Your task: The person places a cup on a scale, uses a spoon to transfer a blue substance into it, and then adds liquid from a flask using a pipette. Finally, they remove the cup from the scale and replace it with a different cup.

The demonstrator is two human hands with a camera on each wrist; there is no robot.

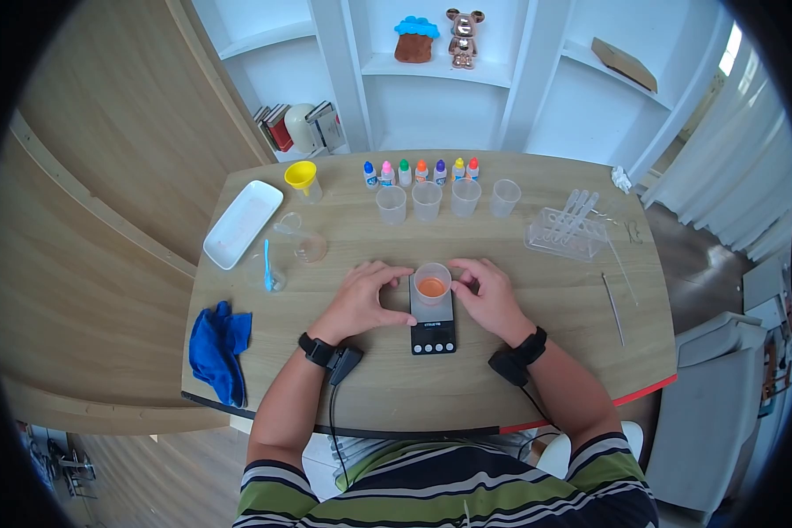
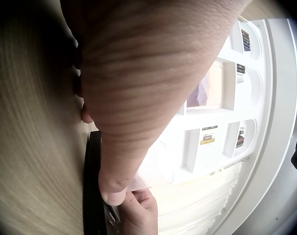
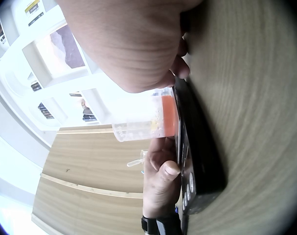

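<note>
A clear plastic cup holding a shallow layer of orange liquid stands upright on a black digital scale. From the right wrist's side, the orange layer shows at the bottom of the cup. My left hand lies at the scale's left side, fingers spread and thumb tip right at its edge. On the other side, my right hand rests with loosely bent fingers, its fingertips close to the cup and the scale's right edge. The left thumb overlaps the scale in the left wrist view.
Four clear cups stand before a row of dropper bottles. Leftward are a white tray, a yellow-topped cup, a beaker, a cup with a blue stick and a blue cloth. A test-tube rack stands right.
</note>
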